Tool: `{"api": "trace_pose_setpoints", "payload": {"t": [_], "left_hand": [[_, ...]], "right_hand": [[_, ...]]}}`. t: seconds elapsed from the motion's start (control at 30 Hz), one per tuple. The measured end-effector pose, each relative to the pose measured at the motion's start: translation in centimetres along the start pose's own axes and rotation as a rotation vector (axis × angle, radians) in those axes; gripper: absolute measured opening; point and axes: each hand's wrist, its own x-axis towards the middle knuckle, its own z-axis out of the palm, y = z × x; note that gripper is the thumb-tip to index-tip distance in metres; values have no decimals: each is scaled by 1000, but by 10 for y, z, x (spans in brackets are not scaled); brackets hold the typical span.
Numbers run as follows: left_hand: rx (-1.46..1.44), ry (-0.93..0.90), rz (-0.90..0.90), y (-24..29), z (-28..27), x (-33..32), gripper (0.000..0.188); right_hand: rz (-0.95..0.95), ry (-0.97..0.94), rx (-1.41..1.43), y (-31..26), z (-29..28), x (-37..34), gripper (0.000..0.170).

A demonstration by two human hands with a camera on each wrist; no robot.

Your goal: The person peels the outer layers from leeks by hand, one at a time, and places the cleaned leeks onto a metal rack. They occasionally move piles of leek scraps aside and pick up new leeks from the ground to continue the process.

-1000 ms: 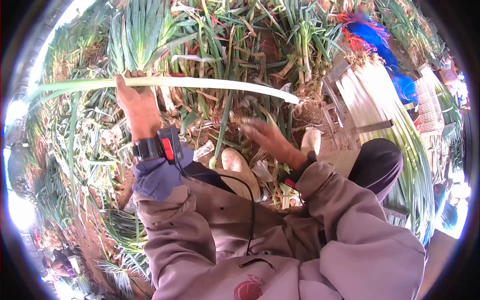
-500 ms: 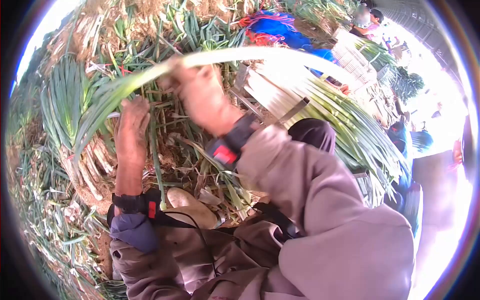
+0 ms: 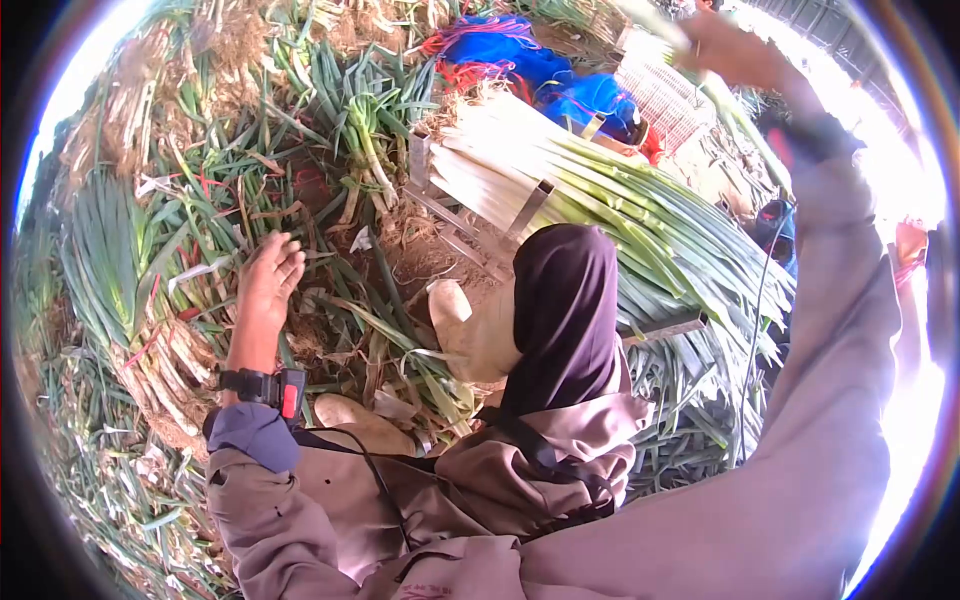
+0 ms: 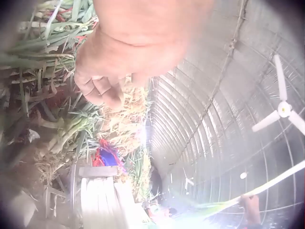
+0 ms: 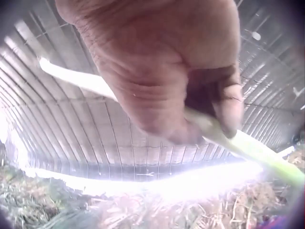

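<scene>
My right hand [image 3: 740,55] is raised high at the upper right and grips a long green onion [image 5: 262,155] by its shaft. In the right wrist view the white end sticks out on one side of the fist and the greener part on the other. My left hand [image 3: 270,280] holds nothing; its fingers are loosely bent above loose green onions and leaves on the ground. To the right of my knee, cleaned green onions [image 3: 590,185] lie side by side in a metal rack [image 3: 535,205], white ends toward the far left.
An upright bunch of green onions [image 3: 105,260] with rooty ends stands at the left. Blue netting [image 3: 510,50] with red string lies behind the rack, near a pale plastic crate [image 3: 665,95]. My shoes [image 3: 450,315] are on the littered soil.
The green onion went from my left hand to my right, which swung up and to the right with it. My left hand let go and stayed at the left. The head view turned right.
</scene>
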Motion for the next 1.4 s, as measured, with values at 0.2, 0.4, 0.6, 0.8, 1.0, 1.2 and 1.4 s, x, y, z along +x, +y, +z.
{"api": "trace_pose_setpoints", "payload": {"t": [0.2, 0.4, 0.6, 0.8, 1.0, 1.2, 1.4], "left_hand": [[136, -107, -140, -43, 83, 9, 27], [118, -251, -280, -108, 159, 40, 58], [-166, -310, -281, -140, 223, 72, 52], [-397, -162, -322, -160, 258, 123, 28], [-419, -48, -9, -139, 279, 106, 30], [62, -147, 151, -114, 293, 139, 28], [95, -70, 50, -128, 292, 136, 41]], "right_hand": [[-57, -511, 143, -74, 167, -35, 40], [17, -568, 189, -86, 214, -53, 38], [138, -389, -77, -135, 210, -76, 37], [143, -154, -94, -139, 205, -92, 48], [243, -271, 122, -127, 200, -96, 42], [251, -545, 458, -106, 177, -76, 32], [153, -477, 350, -114, 193, -79, 25]]}}
